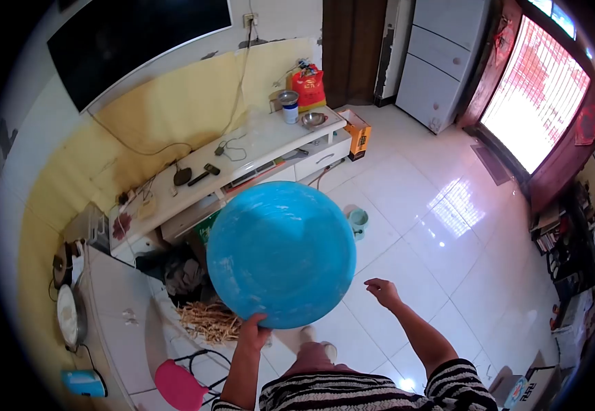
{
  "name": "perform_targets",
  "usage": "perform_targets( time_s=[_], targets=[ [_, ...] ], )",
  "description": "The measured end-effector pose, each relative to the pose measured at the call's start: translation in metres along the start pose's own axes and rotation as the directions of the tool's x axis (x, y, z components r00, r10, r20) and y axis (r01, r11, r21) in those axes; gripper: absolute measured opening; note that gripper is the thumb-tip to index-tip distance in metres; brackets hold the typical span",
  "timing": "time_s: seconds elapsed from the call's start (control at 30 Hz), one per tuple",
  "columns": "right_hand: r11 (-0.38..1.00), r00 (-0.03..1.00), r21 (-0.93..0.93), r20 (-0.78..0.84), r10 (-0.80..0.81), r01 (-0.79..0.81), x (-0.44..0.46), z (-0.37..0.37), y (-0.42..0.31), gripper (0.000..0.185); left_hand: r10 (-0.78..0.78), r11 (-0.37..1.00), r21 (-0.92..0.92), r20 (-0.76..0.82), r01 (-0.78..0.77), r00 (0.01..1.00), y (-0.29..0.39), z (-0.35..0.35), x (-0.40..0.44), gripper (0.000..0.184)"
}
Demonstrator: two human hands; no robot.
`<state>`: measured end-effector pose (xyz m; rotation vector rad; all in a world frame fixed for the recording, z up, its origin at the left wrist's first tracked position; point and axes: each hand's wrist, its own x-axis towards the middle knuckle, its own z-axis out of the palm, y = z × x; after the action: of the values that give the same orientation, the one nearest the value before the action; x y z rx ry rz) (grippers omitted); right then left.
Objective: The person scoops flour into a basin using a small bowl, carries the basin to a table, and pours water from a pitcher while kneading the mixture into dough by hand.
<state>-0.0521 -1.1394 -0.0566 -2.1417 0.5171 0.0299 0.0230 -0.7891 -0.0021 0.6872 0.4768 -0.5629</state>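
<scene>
A large round blue basin point(280, 253) with whitish smears fills the middle of the view, raised above the floor. My left hand point(253, 333) grips its rim at the lower edge, with the fingers partly hidden by the basin. To the right of the basin, apart from it, my right hand point(384, 292) hangs over the floor with loosely bent fingers and nothing in them. Below and left of the basin lies a pile of thin tan sticks point(208, 322).
A long white TV cabinet point(243, 154) runs along the wall, bearing a can, a metal bowl and remotes. A pink stool point(180, 385) stands at lower left, near a table point(123, 294). A small light-green container point(358, 220) sits on the tiled floor point(414, 274).
</scene>
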Motion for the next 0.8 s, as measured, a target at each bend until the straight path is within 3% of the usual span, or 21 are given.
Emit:
perform_targets(
  time_s=[0.1, 0.17, 0.37, 0.4, 0.47, 0.53, 0.63, 0.67, 0.73, 0.8],
  targets=[
    [1.0, 0.999, -0.022, -0.033, -0.023, 0.022, 0.037, -0.024, 0.013, 0.017, -0.038, 0.998, 0.059, 0.002, 0.038, 0.999, -0.003, 0.051, 0.037, 0.054],
    [0.999, 0.998, -0.037, -0.057, -0.013, 0.011, 0.055, -0.041, 0.032, 0.018, 0.001, 0.989, 0.15, -0.09, 0.012, 0.996, -0.003, 0.101, 0.045, 0.053],
    [0.999, 0.985, -0.019, -0.169, 0.029, -0.032, 0.092, -0.104, 0.132, 0.019, -0.144, 0.988, 0.053, 0.014, 0.143, 0.989, -0.027, 0.135, 0.15, 0.049],
    [0.994, 0.985, -0.087, -0.161, 0.056, -0.071, 0.096, -0.121, 0.149, 0.019, -0.136, 0.989, 0.055, 0.018, 0.135, 0.991, -0.032, 0.153, 0.158, 0.049],
    [0.983, 0.989, -0.183, -0.146, -0.025, -0.002, 0.113, -0.148, 0.191, 0.018, -0.052, 0.993, 0.105, -0.02, 0.054, 0.998, -0.047, 0.187, 0.178, 0.045],
    [0.96, 0.956, 0.021, -0.083, 0.28, -0.279, 0.133, -0.188, 0.205, 0.017, -0.047, 0.996, 0.077, -0.01, 0.047, 0.999, -0.063, 0.208, 0.205, 0.041],
    [0.933, 0.934, -0.038, -0.007, 0.358, -0.358, 0.197, -0.242, 0.217, 0.019, -0.027, 1.0, 0.013, -0.013, 0.027, 1.0, -0.1, 0.239, 0.238, 0.038],
    [0.936, 0.936, -0.05, 0.015, 0.351, -0.35, 0.223, -0.256, 0.223, 0.019, -0.011, 0.999, -0.031, -0.029, 0.01, 1.0, -0.111, 0.249, 0.244, 0.039],
    [0.971, 1.0, -0.238, 0.023, 0.011, -0.005, 0.285, -0.271, 0.224, 0.02, 0.018, 0.997, -0.078, -0.066, -0.023, 0.998, -0.12, 0.271, 0.253, 0.039],
    [0.983, 0.999, -0.181, 0.032, -0.02, 0.025, 0.347, -0.282, 0.198, 0.019, 0.096, 0.989, -0.105, -0.09, -0.105, 0.991, -0.129, 0.3, 0.262, 0.038]
  ],
)
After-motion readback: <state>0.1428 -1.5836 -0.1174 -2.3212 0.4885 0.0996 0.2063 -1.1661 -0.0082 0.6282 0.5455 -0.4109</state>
